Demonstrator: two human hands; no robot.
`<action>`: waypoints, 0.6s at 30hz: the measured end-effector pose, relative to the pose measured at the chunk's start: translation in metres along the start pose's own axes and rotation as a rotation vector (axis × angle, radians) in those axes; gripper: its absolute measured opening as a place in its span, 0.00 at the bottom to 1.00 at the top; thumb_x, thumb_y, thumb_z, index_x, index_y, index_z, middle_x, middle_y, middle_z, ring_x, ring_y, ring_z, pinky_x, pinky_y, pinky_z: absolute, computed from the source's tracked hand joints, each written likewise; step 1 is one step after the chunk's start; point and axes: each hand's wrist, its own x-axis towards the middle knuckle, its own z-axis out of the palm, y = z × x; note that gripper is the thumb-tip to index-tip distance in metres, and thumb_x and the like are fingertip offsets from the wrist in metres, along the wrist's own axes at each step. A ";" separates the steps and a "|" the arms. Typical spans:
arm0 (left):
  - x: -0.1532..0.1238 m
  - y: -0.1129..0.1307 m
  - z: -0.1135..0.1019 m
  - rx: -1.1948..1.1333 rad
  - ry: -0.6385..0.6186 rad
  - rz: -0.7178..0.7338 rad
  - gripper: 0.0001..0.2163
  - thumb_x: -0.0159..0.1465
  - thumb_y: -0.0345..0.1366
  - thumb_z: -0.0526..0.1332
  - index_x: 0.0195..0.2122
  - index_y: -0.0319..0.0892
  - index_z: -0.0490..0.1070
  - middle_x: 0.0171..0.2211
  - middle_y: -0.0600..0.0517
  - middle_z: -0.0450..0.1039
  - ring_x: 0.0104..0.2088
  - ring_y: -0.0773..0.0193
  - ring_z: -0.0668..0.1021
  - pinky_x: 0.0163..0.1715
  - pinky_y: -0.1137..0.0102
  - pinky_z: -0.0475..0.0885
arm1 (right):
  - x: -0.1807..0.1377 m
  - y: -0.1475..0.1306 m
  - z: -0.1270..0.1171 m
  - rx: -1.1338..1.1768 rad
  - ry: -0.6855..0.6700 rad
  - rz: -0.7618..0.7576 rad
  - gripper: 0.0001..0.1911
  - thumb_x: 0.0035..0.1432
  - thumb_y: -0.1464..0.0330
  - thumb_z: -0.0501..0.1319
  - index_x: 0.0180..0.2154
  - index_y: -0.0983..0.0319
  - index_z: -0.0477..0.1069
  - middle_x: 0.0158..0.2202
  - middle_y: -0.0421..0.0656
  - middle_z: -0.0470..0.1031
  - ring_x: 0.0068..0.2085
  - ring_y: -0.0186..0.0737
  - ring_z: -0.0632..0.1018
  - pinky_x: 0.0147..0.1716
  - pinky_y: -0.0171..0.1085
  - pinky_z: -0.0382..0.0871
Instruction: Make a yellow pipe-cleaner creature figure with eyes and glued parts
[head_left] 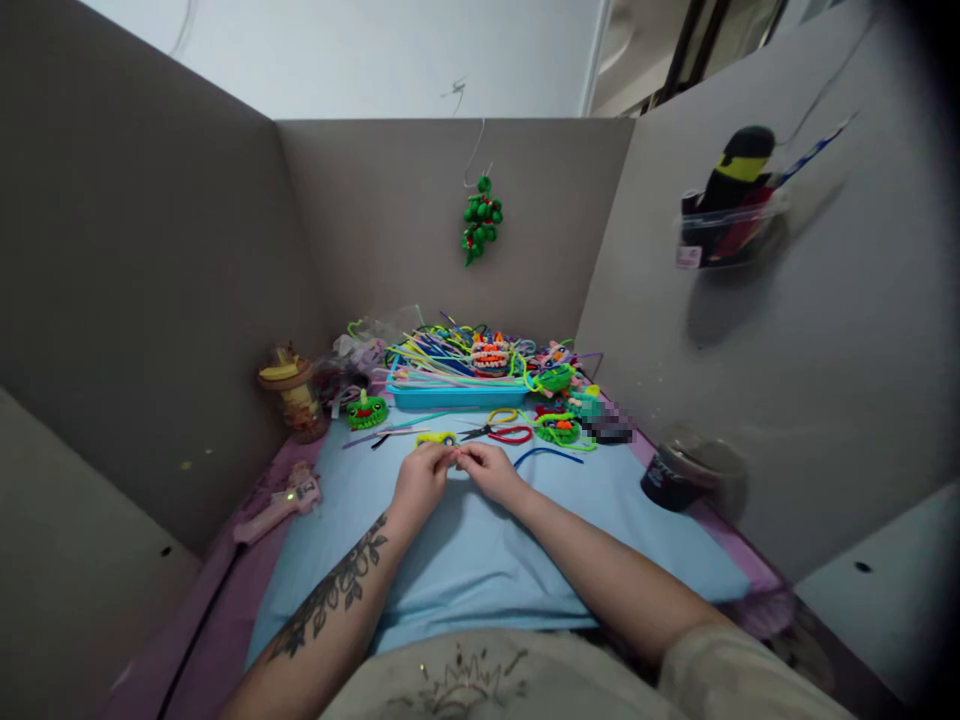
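Observation:
My left hand (421, 482) and my right hand (491, 473) meet over the blue cloth, fingertips pinched together. Whatever lies between them is too small to make out. Just beyond my left fingers shows a small fuzzy yellow piece with dark round spots (435, 438); I cannot tell whether they touch it. Scissors (510, 434) with red and yellow handles lie behind my right hand, blades toward the left. A dark blue pipe cleaner (551, 452) rests bent to the right of that hand. Farther left sits a green fuzzy frog-like figure (367, 411).
A blue tray (457, 398) piled with pipe cleaners stands at the back. Green fuzzy figures (557, 427) lie at right. A pink glue gun (281, 505) and a lidded cup (292, 395) are at left, a black cup (670, 477) at right. Grey panels (375, 220) enclose the table.

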 end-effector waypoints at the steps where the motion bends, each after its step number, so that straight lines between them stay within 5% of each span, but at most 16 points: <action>1: 0.000 0.000 0.000 -0.002 0.004 0.005 0.08 0.60 0.29 0.56 0.34 0.39 0.75 0.31 0.48 0.75 0.33 0.64 0.74 0.36 0.71 0.67 | 0.000 -0.001 0.000 0.018 -0.004 0.009 0.10 0.57 0.66 0.54 0.29 0.63 0.71 0.24 0.38 0.71 0.27 0.32 0.70 0.28 0.30 0.62; 11: 0.000 -0.001 0.003 -0.055 -0.007 -0.058 0.09 0.60 0.29 0.55 0.34 0.40 0.75 0.32 0.47 0.76 0.34 0.62 0.75 0.36 0.69 0.68 | -0.001 -0.008 0.001 0.095 0.071 0.037 0.11 0.55 0.62 0.56 0.30 0.63 0.71 0.25 0.39 0.71 0.27 0.33 0.69 0.27 0.31 0.62; 18: 0.004 0.002 0.006 -0.265 -0.098 -0.331 0.10 0.58 0.36 0.55 0.34 0.38 0.75 0.26 0.49 0.76 0.26 0.64 0.76 0.28 0.72 0.69 | 0.001 -0.008 0.000 0.057 0.098 0.058 0.14 0.56 0.62 0.55 0.26 0.64 0.70 0.21 0.37 0.67 0.23 0.31 0.66 0.23 0.29 0.58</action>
